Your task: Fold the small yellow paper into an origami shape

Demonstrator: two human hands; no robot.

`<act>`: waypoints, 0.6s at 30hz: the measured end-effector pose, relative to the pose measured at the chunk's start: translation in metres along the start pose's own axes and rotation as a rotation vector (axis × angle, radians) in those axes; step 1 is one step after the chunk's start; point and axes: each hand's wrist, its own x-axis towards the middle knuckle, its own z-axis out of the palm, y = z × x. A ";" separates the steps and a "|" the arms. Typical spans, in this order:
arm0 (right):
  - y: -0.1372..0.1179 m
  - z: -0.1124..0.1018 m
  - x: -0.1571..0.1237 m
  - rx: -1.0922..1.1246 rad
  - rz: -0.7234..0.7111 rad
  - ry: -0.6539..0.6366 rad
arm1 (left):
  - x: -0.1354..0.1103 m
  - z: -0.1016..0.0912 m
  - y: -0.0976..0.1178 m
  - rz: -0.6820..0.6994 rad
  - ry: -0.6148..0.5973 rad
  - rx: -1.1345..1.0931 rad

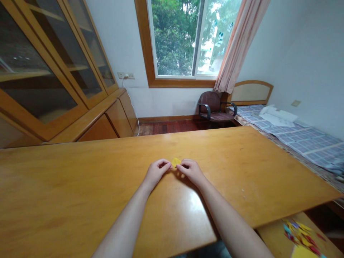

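A small piece of folded yellow paper (175, 161) is between my two hands, just above the wooden table (80, 186). My left hand (158, 171) is closed in a pinch, thumb and fingertips at the paper's left edge. On the other side my right hand (192, 170) pinches the paper's right edge, its thumb lying across the lower corner. The paper's top comes to a blunt point. Its lower part is partly hidden by my fingertips, so the exact folds cannot be made out.
At the lower right, a lower wooden surface (271, 233) bears a pile of small colourful paper pieces (299, 233) and a yellow sheet (302, 252). Beyond the table stand a brown armchair (212, 104), a bed (295, 136) and a glass-fronted cabinet (88, 118).
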 end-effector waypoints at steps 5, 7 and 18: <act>-0.003 -0.001 0.000 0.016 0.012 -0.017 | 0.000 0.001 0.000 0.025 0.019 0.035; -0.004 -0.001 0.001 0.024 0.013 -0.028 | -0.001 0.001 0.002 0.027 0.015 0.057; -0.003 0.000 0.001 0.026 0.043 -0.003 | -0.002 0.001 0.001 0.018 -0.062 0.090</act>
